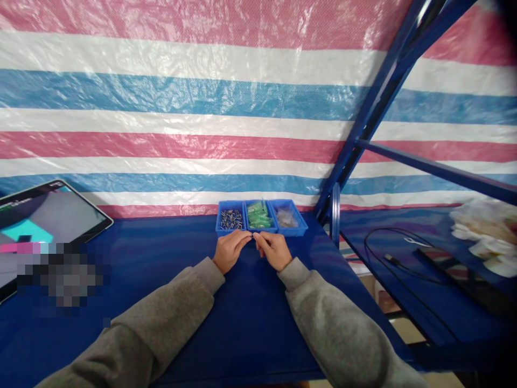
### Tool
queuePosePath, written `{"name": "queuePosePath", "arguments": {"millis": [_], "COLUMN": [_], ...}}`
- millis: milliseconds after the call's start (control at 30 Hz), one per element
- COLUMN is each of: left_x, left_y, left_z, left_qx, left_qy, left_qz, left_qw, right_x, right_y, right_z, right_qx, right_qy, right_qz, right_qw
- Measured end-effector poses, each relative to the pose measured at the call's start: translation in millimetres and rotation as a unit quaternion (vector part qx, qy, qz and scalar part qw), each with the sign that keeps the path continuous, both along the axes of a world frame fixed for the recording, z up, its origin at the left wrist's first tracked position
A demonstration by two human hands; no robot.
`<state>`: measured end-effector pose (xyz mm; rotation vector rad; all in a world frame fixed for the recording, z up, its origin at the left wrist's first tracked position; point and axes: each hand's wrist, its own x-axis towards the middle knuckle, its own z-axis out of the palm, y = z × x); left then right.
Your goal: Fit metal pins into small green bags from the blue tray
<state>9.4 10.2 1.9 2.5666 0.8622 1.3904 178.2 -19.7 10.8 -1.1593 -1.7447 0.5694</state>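
Note:
My left hand point(231, 250) and my right hand point(274, 249) meet fingertip to fingertip over the blue table, just in front of three blue bins. Both are pinched closed around something small and dark between them, too small to name. The left bin point(220, 231) holds many small metal pieces point(232, 219). Green pieces in clear wrapping point(259, 214) fill the middle bin point(267, 230). In the right bin point(299, 231) lie clear, whitish small items point(286, 217) that I cannot make out.
A tablet point(86, 210) leans at the left, beside a pixelated patch. Blue metal posts point(363, 129) rise at the right. Beyond them, a second blue table point(363, 218) bears a black cable point(407, 275) and crumpled plastic bags point(484, 231). Striped sheeting point(202, 97) hangs behind.

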Motion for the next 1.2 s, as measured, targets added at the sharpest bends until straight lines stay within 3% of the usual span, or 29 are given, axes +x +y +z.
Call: {"name": "queuePosePath", "arguments": {"millis": [267,433,767,1067,1200], "left_x": [-2.9,-3.3,0.6,0.1,1.5], "left_y": [2.1,-0.2,-2.6,-1.6,-2.1], "left_z": [-2.2,0.8,1.8,3.5,4.1], "left_qx": [-0.015,-0.042,-0.012,-0.065,-0.066], "left_qy": [-0.021,0.000,-0.048,-0.028,-0.037], "left_qz": [0.043,0.065,0.013,-0.003,-0.010], "left_qw": [0.999,0.997,0.999,0.997,0.997], "right_x": [-4.7,-4.6,-2.3,-0.6,0.7], "right_y": [0.2,-0.1,0.1,5.6,7.1], "right_z": [-3.2,-2.4,-4.0,-6.2,-6.4], "right_qx": [-0.016,-0.001,-0.015,0.006,0.010], "right_qy": [0.048,0.043,-0.004,-0.007,0.018], "right_qz": [0.040,0.031,0.016,-0.062,-0.043], "right_qw": [0.998,0.999,1.000,0.998,0.999]}}
